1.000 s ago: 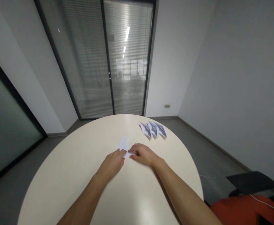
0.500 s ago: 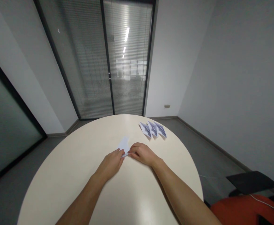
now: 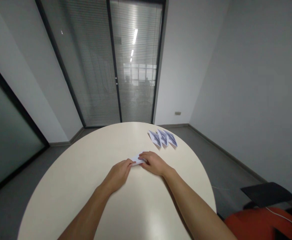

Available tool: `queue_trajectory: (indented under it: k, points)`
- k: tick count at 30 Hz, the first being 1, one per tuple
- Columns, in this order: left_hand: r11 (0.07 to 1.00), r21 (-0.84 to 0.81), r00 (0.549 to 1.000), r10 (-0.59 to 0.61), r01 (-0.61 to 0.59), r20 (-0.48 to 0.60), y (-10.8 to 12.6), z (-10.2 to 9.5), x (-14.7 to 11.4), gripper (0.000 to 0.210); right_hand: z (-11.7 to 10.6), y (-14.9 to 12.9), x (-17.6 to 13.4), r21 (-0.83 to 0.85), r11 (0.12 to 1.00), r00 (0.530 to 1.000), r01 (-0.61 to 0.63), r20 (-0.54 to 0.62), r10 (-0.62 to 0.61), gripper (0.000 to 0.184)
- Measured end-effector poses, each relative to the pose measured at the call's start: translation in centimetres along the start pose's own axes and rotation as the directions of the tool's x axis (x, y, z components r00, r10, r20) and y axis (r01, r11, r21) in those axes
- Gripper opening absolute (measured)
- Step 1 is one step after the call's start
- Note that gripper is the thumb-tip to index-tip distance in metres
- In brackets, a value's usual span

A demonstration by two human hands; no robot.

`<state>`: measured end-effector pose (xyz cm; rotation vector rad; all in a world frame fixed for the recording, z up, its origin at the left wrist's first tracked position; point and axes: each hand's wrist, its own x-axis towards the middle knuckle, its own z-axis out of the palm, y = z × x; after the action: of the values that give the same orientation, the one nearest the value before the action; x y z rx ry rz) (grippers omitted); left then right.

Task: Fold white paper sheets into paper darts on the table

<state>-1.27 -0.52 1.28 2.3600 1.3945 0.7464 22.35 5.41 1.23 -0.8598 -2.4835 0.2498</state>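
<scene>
A small piece of folded white paper (image 3: 137,160) lies flat between my hands near the middle of the round table (image 3: 86,173). My left hand (image 3: 119,172) pinches its left end between thumb and fingers. At the other end, my right hand (image 3: 154,162) grips the paper, its fingers on top and the thumb at the near edge. Part of the paper is hidden under the right fingers. Farther back and to the right, three folded paper pieces (image 3: 162,138) stand side by side in a row.
An orange-red chair (image 3: 256,223) with a dark flat panel (image 3: 268,194) above it stands to the right of the table. Beyond the far edge is a glass door with blinds (image 3: 138,100). White walls (image 3: 248,83) close off the right side.
The paper, which pointed away from me before, now lies sideways as a narrower strip. My right hand has shifted slightly right and now covers its right end; the left hand keeps its pinch.
</scene>
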Motion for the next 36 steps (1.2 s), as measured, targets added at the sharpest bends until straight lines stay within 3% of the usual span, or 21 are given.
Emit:
queue_trajectory:
  k: [10, 17, 22, 36]
  points:
    - [0.982, -0.009, 0.971, -0.186, 0.187, -0.148, 0.5, -0.4, 0.0, 0.020, -0.9, -0.4, 0.2, -0.022, 0.994, 0.994, -0.106, -0.016, 0.106, 0.029]
    - [0.975, 0.020, 0.962, -0.215, 0.221, -0.168, 0.2, -0.4, 0.1, 0.012, -1.3, -0.6, 0.3, -0.058, 0.985, 0.987, -0.160, -0.033, 0.158, 0.034]
    - [0.961, 0.001, 0.938, -0.271, 0.278, -0.215, -0.2, -0.4, 0.2, 0.014, -1.3, -0.6, 0.2, -0.011, 0.986, 0.984, -0.164, -0.077, 0.163, 0.027]
    - [0.958, -0.159, 0.908, -0.280, 0.240, -0.313, -1.0, 0.1, 0.3, 0.026, -1.0, 0.1, 0.1, 0.074, 0.961, 0.950, -0.267, -0.150, 0.275, 0.021]
